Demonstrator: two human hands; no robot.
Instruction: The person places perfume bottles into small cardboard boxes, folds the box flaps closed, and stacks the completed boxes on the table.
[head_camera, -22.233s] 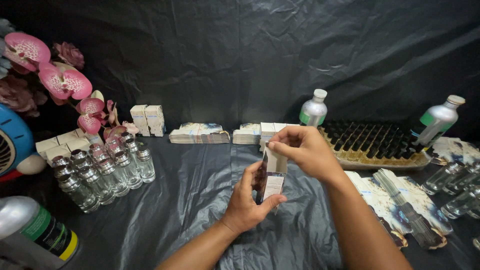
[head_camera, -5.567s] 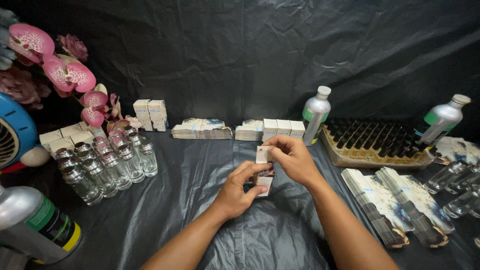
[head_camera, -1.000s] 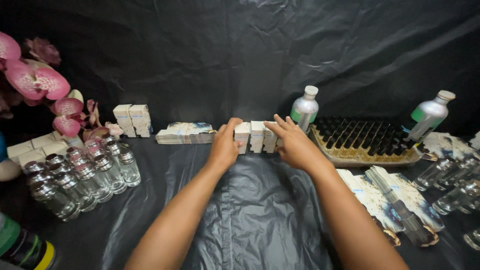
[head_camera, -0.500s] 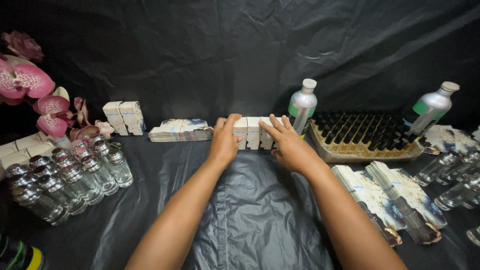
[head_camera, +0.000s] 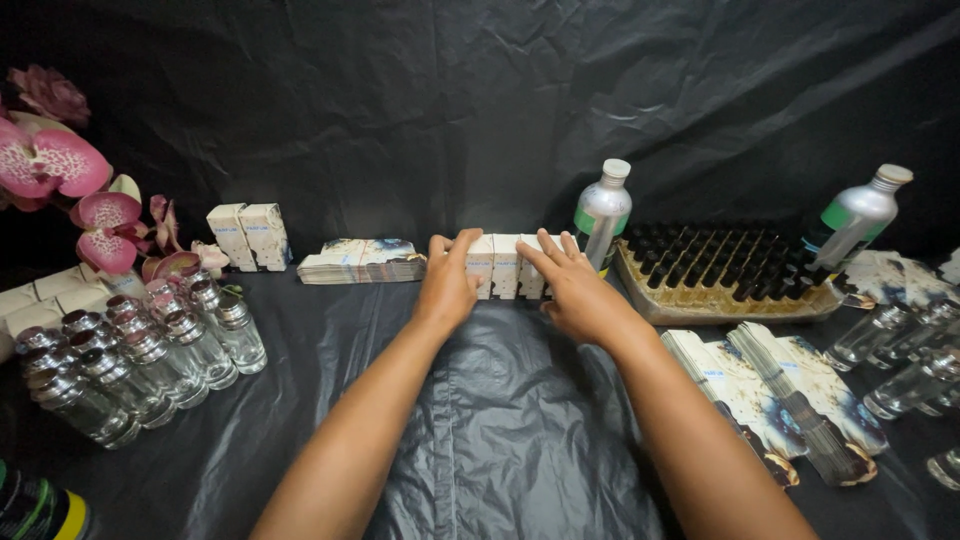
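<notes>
Hands flank a short row of white boxes (head_camera: 505, 265) running left-right: left hand (head_camera: 447, 283) cupping its left end, right hand (head_camera: 575, 290) lying open-fingered against its right.

Dim, frontal light; soft glare on the crinkled black sheet (head_camera: 520, 420); corners darken; wide-angle bending at edges.

box row (head_camera: 505, 266) partly behind hands, flowers (head_camera: 60, 180) cropped

head view | above, facing forward-down | near table (head_camera: 520, 440) | single view
</notes>
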